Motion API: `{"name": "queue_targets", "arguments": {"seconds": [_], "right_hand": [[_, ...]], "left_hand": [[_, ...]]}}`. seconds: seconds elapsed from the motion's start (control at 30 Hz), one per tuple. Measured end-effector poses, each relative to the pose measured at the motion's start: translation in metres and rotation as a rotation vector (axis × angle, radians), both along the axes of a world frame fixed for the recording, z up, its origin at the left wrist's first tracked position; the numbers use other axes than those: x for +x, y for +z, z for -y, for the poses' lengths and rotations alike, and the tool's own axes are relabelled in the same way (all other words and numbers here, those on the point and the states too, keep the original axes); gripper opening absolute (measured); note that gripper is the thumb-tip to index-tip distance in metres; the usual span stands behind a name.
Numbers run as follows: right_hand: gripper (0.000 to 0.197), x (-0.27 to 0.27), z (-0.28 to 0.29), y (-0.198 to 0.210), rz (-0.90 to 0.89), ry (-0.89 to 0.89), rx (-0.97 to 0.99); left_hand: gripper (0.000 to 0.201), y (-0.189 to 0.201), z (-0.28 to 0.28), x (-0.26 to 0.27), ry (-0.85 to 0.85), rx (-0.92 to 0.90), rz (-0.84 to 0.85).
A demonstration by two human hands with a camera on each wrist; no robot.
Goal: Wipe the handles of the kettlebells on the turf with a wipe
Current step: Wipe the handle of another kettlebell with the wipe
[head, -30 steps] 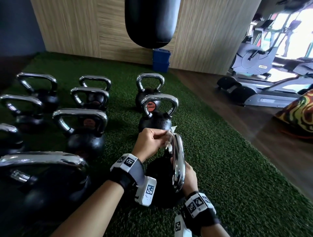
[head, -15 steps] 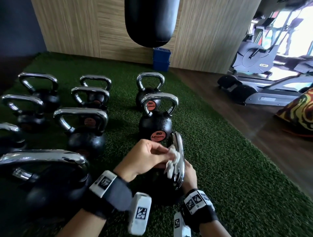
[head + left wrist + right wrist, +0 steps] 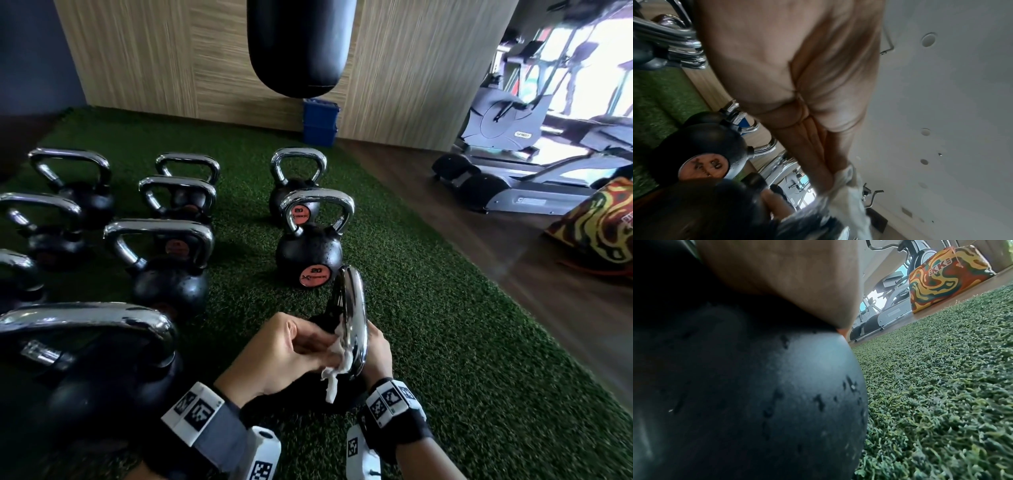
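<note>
Down toward its near end since a second ago, left hand [image 3: 291, 353] pinches wipe [image 3: 337, 363] against nearest kettlebell's handle [image 3: 352, 315] on turf [image 3: 462, 342], right hand [image 3: 378, 353] steadying, fingers hidden; other kettlebells [image 3: 164, 260] left and beyond probably still unwiped.

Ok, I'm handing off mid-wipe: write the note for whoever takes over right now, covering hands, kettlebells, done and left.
Left hand: pinches the white wipe against the near end of the chrome handle of the nearest kettlebell, on the turf.
Right hand: steadies that kettlebell from its right side; grip hidden.
Done: cannot tell which handles are clean; droplets show on the 20 kettlebell ahead.
Left: finish this handle, then the other kettlebells to the left.
</note>
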State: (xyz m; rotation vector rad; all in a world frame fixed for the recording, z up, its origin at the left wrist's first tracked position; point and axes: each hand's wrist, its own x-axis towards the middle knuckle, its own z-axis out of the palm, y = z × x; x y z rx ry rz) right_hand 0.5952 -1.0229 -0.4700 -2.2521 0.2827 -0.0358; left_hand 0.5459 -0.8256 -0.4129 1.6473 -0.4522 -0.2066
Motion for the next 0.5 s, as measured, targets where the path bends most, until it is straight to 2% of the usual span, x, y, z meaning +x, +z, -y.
{"name": "queue_targets", "arguments": {"seconds": [0.1,0.23,0.4,0.47,0.5], "right_hand": [[0.032,0.002,0.001,-0.002,0.001,-0.003,-0.022],[0.030,0.002,0.001,-0.004,0.021,0.009,-0.062],[0.033,0.003,0.003,0.005,-0.035,0.094,-0.012],[0.035,-0.001,0.007,0.017,-0.061,0.095,0.104],[0.034,-0.004,0.009,0.026,-0.018,0.061,0.151]], "left_hand": [[0.024,-0.011,0.002,-0.002,0.027,-0.018,0.003],[0.022,-0.019,0.006,-0.004,0.080,0.122,0.059],[0.021,-0.020,0.005,-0.003,0.119,0.165,0.080],[0.017,-0.016,0.001,0.000,0.090,0.100,0.004],[0.013,-0.013,-0.001,0.002,0.084,0.003,-0.062]]}}
